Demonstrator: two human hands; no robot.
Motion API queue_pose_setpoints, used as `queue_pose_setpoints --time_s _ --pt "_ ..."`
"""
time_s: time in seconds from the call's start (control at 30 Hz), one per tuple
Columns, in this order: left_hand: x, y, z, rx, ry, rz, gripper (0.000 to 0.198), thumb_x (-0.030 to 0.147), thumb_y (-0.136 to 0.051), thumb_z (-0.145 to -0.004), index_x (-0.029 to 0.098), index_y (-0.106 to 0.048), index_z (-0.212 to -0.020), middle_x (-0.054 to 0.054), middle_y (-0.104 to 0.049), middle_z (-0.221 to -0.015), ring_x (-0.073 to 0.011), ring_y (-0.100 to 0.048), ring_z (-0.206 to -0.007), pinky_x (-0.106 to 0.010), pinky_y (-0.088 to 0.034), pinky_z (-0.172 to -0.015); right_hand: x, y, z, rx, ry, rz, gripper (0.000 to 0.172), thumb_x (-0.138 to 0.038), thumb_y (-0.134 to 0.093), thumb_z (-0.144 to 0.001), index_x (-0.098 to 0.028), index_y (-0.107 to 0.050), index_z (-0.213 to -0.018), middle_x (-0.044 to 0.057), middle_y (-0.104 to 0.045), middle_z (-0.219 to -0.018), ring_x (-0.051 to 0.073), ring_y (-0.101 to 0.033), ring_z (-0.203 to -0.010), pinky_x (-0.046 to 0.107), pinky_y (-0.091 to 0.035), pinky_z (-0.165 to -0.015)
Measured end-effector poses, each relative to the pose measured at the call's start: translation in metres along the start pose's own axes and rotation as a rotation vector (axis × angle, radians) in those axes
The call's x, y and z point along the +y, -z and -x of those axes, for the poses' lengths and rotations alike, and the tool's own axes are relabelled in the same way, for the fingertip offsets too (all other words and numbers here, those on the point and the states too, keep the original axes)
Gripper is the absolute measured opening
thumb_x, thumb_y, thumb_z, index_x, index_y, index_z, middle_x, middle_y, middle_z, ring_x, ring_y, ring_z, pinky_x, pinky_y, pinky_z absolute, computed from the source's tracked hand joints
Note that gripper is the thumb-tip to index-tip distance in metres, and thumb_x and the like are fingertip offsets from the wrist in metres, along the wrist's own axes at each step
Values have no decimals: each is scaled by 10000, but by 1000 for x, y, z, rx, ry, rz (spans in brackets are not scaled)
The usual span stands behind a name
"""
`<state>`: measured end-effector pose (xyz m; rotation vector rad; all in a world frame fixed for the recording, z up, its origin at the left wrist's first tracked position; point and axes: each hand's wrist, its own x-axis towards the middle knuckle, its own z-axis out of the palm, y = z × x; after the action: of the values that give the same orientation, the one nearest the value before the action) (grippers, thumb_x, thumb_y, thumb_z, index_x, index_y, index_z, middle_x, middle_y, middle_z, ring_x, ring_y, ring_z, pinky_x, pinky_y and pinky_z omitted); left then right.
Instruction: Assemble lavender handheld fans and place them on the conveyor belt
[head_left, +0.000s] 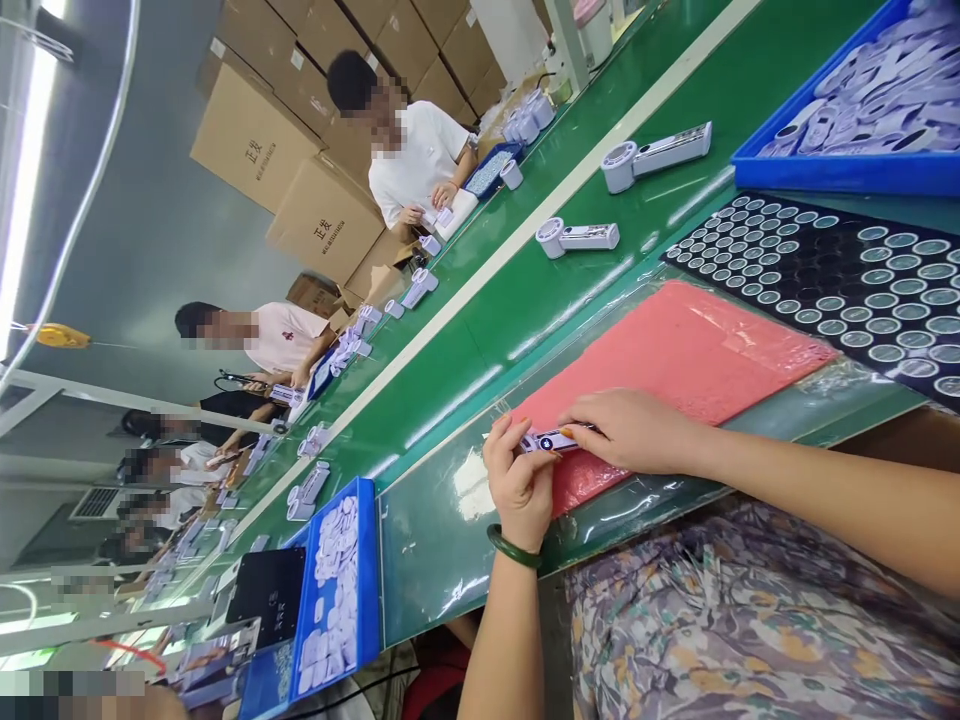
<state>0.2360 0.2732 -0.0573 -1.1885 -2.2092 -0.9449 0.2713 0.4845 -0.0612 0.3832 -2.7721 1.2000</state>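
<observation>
My left hand (521, 480), with a green bangle at its wrist, has its fingers closed round one end of a small lilac device handle (551, 440) with a dark strip on its face. My right hand (626, 430) presses its fingers on the other end of the same handle, covering much of it. Both hands are just above a pink mat (675, 350) on the bench. Beyond the mat, a lilac handheld fan (589, 237) and a second fan (664, 155) lie on the green conveyor belt (480, 350).
A blue tray (847, 177) of lilac parts stands at the upper right, beside a black sheet (817, 265) with round clear stickers. Another blue tray (367, 560) with pale parts is at the lower left. Co-workers sit across the belt, near stacked cartons (322, 220).
</observation>
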Motion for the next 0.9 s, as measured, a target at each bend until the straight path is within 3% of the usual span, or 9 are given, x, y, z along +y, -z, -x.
queue_pose_setpoints --time_s 0.07,0.2,0.5,0.9 --pt "1 0 -1 5 21 -1 74 122 -661 -909 189 -688 -929 -76 -608 -1295 -255 -489 -1347 -549 -428 -1138 0 -1 0 8 -10 -21 327 -334 -396 -1034 -227 -705 -1031 15 -715 -1041 212 -639 -936 331 -387 -749" --pt "3 1 0 5 23 -8 183 107 -673 -899 204 -689 -1053 -82 -597 -1309 -260 -490 -1346 -550 -439 -1129 -1 -2 0 -13 -14 -24 354 -356 -379 -1038 -225 -705 -1079 16 -714 -1069 220 -642 -976 355 -423 -806" --pt "3 -1 3 25 43 61 178 46 -681 -874 216 -716 -912 -46 -610 -1297 -267 -481 -1348 -519 -456 -1086 4 -5 2 -17 6 6 384 -382 -335 -1032 -233 -685 -1087 19 -703 -1068 231 -636 -975 403 -445 -823" --pt "9 1 0 41 91 42 152 102 -736 -855 181 -663 -963 -63 -624 -1241 -244 -503 -1309 -486 -426 -1125 6 -7 5 8 31 -26 345 -384 -357 -1042 -249 -661 -1132 15 -697 -1127 221 -644 -1010 417 -466 -868"
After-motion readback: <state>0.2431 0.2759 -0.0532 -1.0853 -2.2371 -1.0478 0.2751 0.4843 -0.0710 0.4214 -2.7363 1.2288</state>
